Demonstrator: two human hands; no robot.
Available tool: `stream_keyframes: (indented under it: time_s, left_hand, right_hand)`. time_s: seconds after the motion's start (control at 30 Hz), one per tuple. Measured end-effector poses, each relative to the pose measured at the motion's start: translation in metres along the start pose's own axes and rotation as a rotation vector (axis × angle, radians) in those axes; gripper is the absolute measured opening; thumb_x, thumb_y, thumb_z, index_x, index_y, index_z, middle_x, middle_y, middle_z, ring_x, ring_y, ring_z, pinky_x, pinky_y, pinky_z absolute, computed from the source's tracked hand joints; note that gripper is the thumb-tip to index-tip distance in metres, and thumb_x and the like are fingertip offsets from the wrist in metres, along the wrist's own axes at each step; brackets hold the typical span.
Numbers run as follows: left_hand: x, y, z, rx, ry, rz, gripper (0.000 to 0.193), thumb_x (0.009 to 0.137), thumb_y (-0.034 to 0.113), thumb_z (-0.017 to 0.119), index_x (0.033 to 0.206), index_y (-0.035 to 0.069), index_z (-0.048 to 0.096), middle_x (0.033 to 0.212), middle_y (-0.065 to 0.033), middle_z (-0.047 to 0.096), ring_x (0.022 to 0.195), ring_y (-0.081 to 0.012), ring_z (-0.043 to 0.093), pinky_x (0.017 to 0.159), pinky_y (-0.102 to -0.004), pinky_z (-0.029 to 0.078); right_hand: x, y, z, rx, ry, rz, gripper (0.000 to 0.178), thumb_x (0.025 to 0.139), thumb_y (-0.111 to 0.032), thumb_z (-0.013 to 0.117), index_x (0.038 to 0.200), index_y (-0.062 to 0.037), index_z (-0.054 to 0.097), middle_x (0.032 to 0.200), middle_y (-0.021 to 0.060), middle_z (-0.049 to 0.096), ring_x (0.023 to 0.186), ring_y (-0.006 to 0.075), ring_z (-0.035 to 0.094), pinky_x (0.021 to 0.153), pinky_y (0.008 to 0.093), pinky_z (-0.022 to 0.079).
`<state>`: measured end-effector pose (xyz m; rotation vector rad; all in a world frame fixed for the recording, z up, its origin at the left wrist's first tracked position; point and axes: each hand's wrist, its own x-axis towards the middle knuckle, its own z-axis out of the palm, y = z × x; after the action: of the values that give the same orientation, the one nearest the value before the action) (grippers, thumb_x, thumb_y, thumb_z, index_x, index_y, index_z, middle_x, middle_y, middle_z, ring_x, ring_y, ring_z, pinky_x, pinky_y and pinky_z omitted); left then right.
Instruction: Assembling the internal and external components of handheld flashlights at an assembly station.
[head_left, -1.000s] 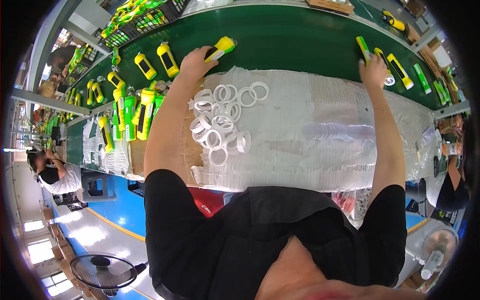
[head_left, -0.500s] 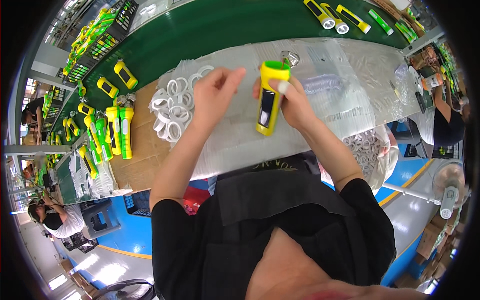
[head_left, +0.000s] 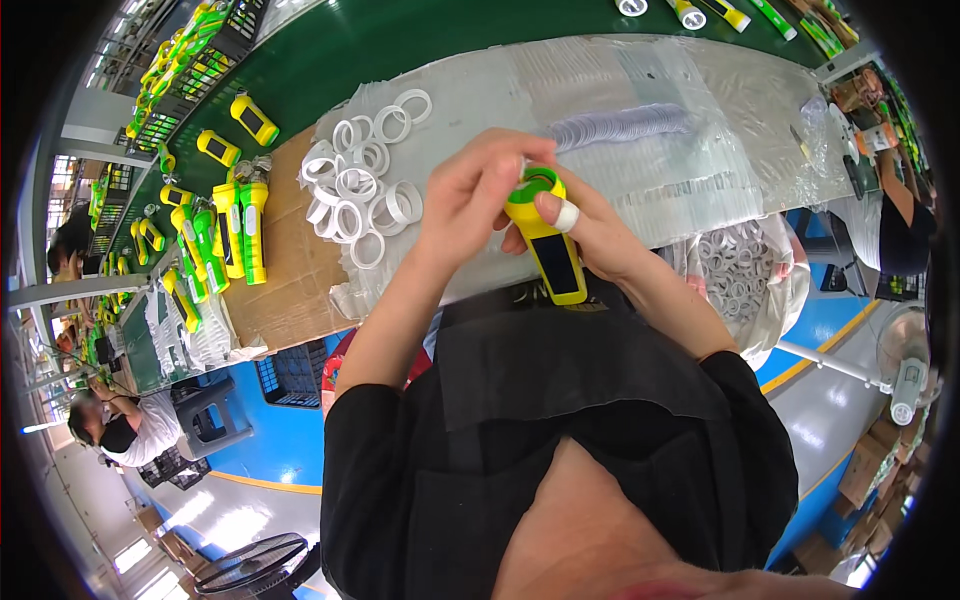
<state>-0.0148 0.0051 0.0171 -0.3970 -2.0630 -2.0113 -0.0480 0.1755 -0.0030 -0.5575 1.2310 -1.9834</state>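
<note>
A yellow and green flashlight body (head_left: pixel 558 265), with a dark panel on its side, leans in front of me with its open green end facing up. My right hand (head_left: pixel 612 232) is wrapped round its upper part, and a white wrap covers the thumb. The fingers of my left hand (head_left: pixel 472 200) are pinched together at the open end. What they hold, if anything, is hidden behind them. Left of my hands lies a loose pile of white rings (head_left: pixel 357 184). Beyond my right hand a row of thin clear discs (head_left: pixel 625 126) rests on the plastic-covered table (head_left: pixel 470 90).
Flashlights (head_left: pixel 252 230) stand grouped at the left, and others (head_left: pixel 253 120) lie on the green belt (head_left: pixel 400 40). A black crate (head_left: pixel 215 80) of flashlight parts is far left. A bag of rings (head_left: pixel 740 270) hangs at the right edge. Other people work at both sides.
The flashlight has come closer to my body and tilted the other way. My left hand has moved right onto its open end. The shiny lamp piece above that end is now out of sight.
</note>
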Motion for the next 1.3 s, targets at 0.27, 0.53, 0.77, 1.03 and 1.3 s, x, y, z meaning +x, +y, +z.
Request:
stream_keyframes:
  time_s: [0.27,0.53,0.77,1.03,1.3]
  left_hand:
    - [-0.002,-0.018,0.007,0.452,-0.108,0.417,0.032,0.099,0.021,0.044,0.116,0.003,0.065,0.119,-0.0138,0.065,0.116,-0.0332,0.058,0.101,-0.0408,0.038]
    - [0.029,-0.096,-0.004,0.91,0.008,0.115,0.06,0.081,0.036,0.073,0.128,0.003,0.056,0.123,-0.0164,0.059,0.118,-0.0353,0.052,0.099,-0.0447,0.041]
    - [0.031,-0.07,-0.007,0.609,0.002,-0.029,0.055,0.077,0.021,0.078,0.127,0.005,0.059,0.112,-0.009,0.058,0.102,-0.0247,0.054,0.089,-0.035,0.045]
    - [-0.005,-0.005,-0.003,0.313,-0.082,0.184,0.041,0.101,0.031,0.045,0.128,0.002,0.058,0.128,-0.0164,0.05,0.113,-0.0273,0.052,0.097,-0.036,0.042]
    - [-0.015,-0.013,-0.02,0.505,-0.037,0.34,0.043,0.101,0.022,0.034,0.124,-0.004,0.059,0.131,-0.0192,0.053,0.12,-0.0329,0.05,0.101,-0.0394,0.04]
  right_hand:
    - [0.001,0.012,0.004,0.091,0.176,-0.04,0.048,0.098,-0.035,0.057,0.133,-0.0057,0.042,0.101,0.0107,0.061,0.08,0.0186,0.063,0.07,0.0313,0.052]
    - [-0.013,-0.006,-0.027,0.011,0.323,-0.137,0.05,0.097,-0.043,0.053,0.129,-0.0051,0.047,0.086,0.0136,0.059,0.07,0.0199,0.059,0.064,0.0306,0.047]
    - [-0.015,-0.009,-0.028,-0.024,0.298,-0.111,0.052,0.095,-0.044,0.056,0.128,-0.0043,0.049,0.084,0.0122,0.058,0.07,0.0186,0.057,0.063,0.03,0.046]
    - [0.006,-0.008,-0.002,-0.032,0.091,-0.084,0.043,0.095,-0.028,0.062,0.125,-0.001,0.049,0.089,0.0086,0.061,0.074,0.0151,0.059,0.065,0.0292,0.049]
    - [0.027,-0.001,0.009,-0.104,-0.063,-0.019,0.04,0.097,-0.029,0.06,0.123,-0.0019,0.048,0.092,0.0072,0.06,0.078,0.0151,0.061,0.067,0.0289,0.051]
